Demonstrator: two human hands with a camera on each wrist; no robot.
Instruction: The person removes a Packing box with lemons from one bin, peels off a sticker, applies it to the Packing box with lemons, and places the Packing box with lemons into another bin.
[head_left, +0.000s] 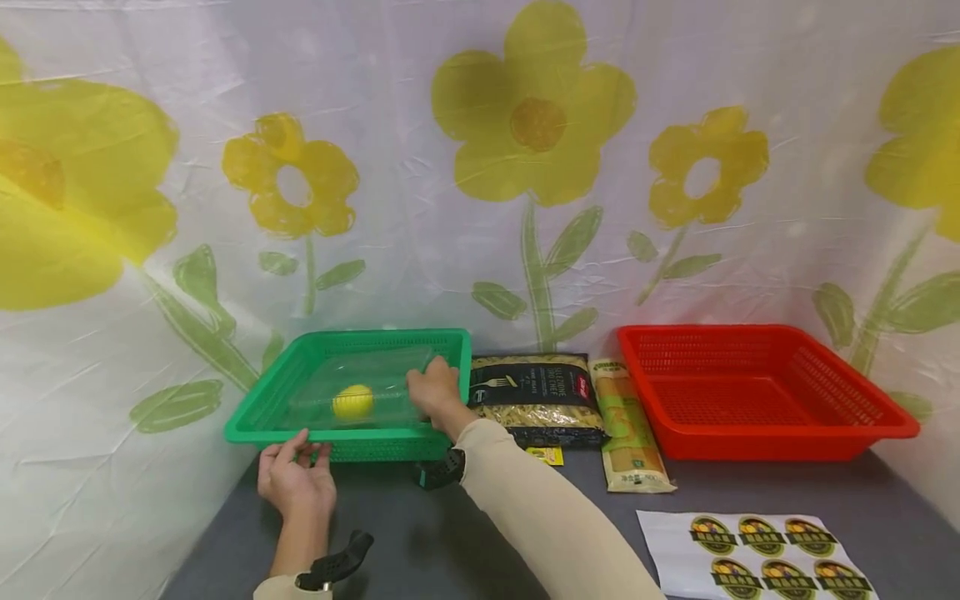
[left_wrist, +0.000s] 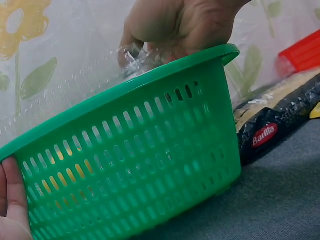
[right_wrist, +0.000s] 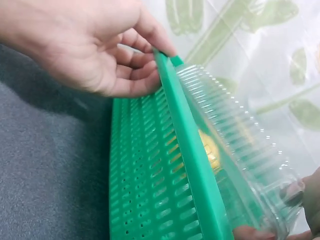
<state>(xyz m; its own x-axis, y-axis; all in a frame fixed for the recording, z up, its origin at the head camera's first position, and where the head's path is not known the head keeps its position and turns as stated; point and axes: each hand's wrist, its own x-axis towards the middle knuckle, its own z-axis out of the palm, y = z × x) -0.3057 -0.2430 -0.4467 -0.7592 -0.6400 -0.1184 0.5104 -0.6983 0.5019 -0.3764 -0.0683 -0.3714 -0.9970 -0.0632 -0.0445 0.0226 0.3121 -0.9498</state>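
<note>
A green plastic basket [head_left: 352, 452] with slotted sides stands at the left of the table. My left hand [head_left: 296, 479] grips its front rim, thumb over the edge and fingers curled against the outer wall. Inside lies a clear plastic container [head_left: 318, 379] with ribbed sides, tilted, its edge above the basket's rim in the right wrist view. My right hand [head_left: 437, 387] holds this container by its right end, reaching over the basket's front right corner. A round yellow thing [head_left: 352, 402] with a ridged surface shows through the clear plastic.
Right of the basket lies a black bag of pasta [head_left: 536, 400], with a small yellow packet [head_left: 546, 455] at its front. A long noodle packet [head_left: 630, 429] lies beside a red basket [head_left: 765, 442]. A white sticker sheet [head_left: 678, 558] is at the front right. A flowered curtain [head_left: 405, 250] hangs behind.
</note>
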